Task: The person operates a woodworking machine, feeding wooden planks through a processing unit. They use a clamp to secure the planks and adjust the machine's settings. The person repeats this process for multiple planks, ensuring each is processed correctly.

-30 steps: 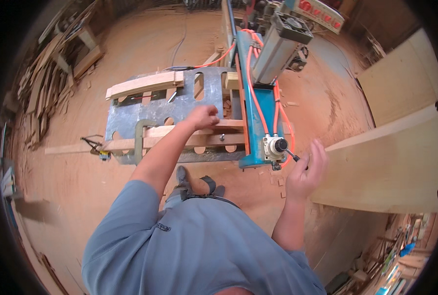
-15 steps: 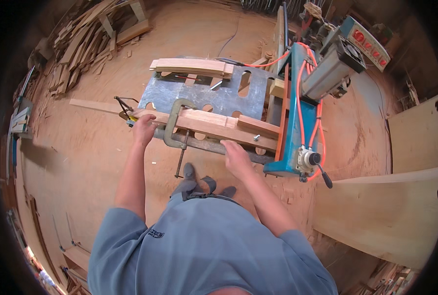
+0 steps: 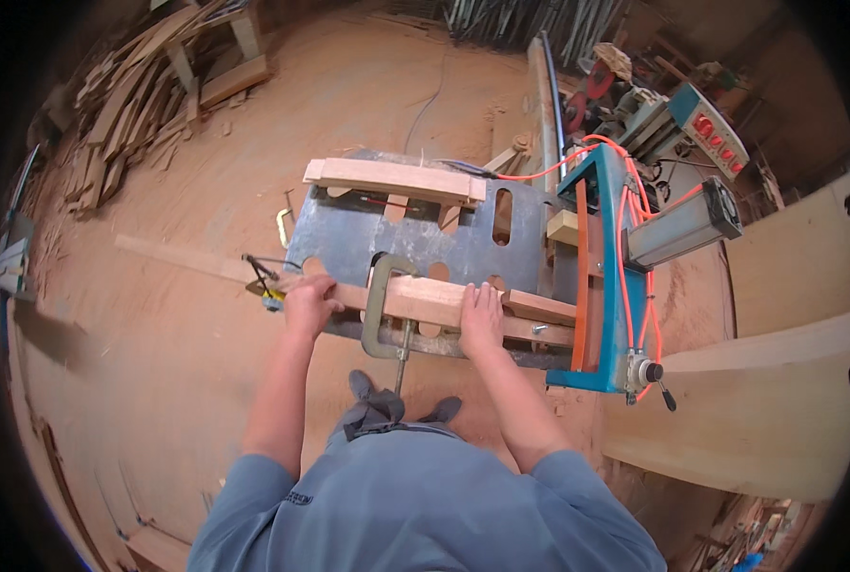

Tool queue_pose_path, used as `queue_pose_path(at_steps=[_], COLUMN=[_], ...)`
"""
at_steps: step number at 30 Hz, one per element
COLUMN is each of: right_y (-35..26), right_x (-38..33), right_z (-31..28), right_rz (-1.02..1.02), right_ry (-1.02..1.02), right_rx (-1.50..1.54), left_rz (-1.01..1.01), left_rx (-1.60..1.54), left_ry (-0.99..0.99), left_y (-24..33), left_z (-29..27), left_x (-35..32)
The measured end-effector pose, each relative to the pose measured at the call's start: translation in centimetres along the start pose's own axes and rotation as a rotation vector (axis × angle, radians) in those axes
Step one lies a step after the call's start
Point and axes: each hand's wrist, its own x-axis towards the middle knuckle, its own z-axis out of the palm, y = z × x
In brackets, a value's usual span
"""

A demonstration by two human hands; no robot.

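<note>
the wooden strip (image 3: 425, 297) lies flat along the near edge of the grey metal table (image 3: 415, 238), running left to right, and a grey c-clamp (image 3: 382, 310) wraps around it about midway, screw handle hanging down below the table edge. left hand (image 3: 307, 305) sits on the strip's left end, fingers curled over it in a grip. right hand (image 3: 481, 316) is just right of the clamp, laid palm down on the strip with fingers spread flat, pressing rather than clenching. so both hands are on the same piece, clamp between them.

further back on the table there's a second wooden block (image 3: 396, 179) lying across the far edge, and the tabletop has oval slots cut in it. to the right, touching the table, stands a blue machine frame (image 3: 601, 286) with orange hoses (image 3: 634, 286) looping around it and a grey motor (image 3: 677, 234) on top. a big plywood sheet (image 3: 768, 400) leans off to the right. the floor is covered in sawdust, with a heap of scrap wood (image 3: 129, 105) at the upper left, well apart from the table.
</note>
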Motion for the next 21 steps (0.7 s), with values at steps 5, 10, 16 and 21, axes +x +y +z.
queue_pose_path(at_steps=[5, 10, 16, 21], right_y=[-0.7, -1.0, -0.9, -0.9], right_x=[1.5, 2.0, 1.7, 1.2], right_z=[-0.7, -1.0, 0.2, 0.7], right_rz=[0.062, 0.075, 0.101, 0.096], right_ry=[-0.113, -0.132, -0.041, 0.01], right_rx=[0.012, -0.019, 0.067, 0.06], left_rz=[0.008, 0.019, 0.005, -0.031], left_rx=[0.037, 0.086, 0.152, 0.174], left_ry=[0.008, 0.012, -0.045, -0.077], left_y=[0.1, -0.2, 0.3, -0.1], left_z=[-0.7, -0.2, -0.5, 0.0], left_x=[0.3, 0.4, 0.8, 0.7])
